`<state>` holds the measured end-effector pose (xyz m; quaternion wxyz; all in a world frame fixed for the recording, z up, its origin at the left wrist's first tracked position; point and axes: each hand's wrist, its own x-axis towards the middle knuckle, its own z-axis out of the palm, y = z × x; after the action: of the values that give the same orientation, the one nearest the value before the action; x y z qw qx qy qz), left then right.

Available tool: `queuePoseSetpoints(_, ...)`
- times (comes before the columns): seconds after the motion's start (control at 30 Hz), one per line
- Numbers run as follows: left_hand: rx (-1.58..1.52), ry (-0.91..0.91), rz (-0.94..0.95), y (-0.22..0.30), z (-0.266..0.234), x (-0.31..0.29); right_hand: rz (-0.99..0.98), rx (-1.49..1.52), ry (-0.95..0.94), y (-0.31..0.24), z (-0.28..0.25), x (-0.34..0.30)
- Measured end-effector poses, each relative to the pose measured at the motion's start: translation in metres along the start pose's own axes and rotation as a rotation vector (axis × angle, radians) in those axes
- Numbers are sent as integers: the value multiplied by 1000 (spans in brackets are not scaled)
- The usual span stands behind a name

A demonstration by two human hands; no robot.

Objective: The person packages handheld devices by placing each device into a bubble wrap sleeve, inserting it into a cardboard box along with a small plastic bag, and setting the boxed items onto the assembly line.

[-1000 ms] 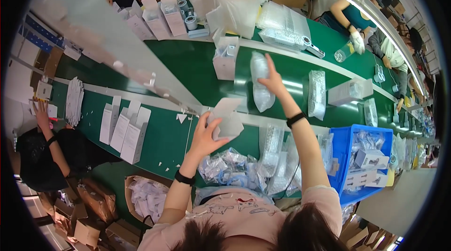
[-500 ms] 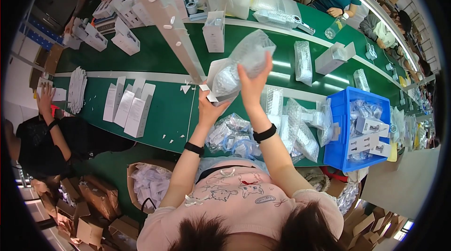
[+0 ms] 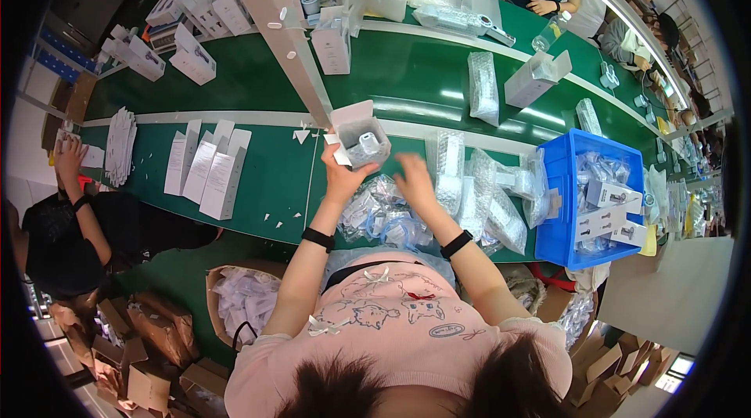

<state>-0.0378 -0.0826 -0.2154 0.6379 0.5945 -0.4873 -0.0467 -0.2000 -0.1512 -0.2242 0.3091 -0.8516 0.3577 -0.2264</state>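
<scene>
In my left hand is an open white carton, tilted so its inside faces up. A pale device end shows inside it; the rest is hidden by the walls. To the right of the carton is my right hand, its fingers blurred but spread, with nothing visible in them. Below both hands lies a heap of clear plastic bags with small parts inside. Bubble-wrapped packets lie just right of my right hand.
A blue bin of bagged parts and small boxes stands at the right. Flat-lying white cartons are on the left of the green table. A pale post rises beyond my left hand. Co-workers sit at the left and far side.
The bubble-wrapped item in my right hand at the carton's mouth is out of that hand; a device end now shows inside the carton. My right hand has moved down, toward me.
</scene>
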Motion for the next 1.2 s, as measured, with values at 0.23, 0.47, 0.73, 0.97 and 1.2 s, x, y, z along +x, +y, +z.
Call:
queuePoseSetpoints(0.23,321,-96,25,49,-23,31,-45,-17,-337,13,15,-8)
queuePoseSetpoints(0.47,299,11,-176,47,-27,40,-86,112,-145,-2,-33,5)
queuePoseSetpoints(0.73,246,61,-291,47,-27,51,-424,559,322,-73,-68,49)
queuePoseSetpoints(0.97,215,29,-388,41,-27,50,-700,-180,-45,-80,-41,53)
queuePoseSetpoints(1.2,-53,81,-281,28,-44,35,-693,-140,92,-73,-41,41)
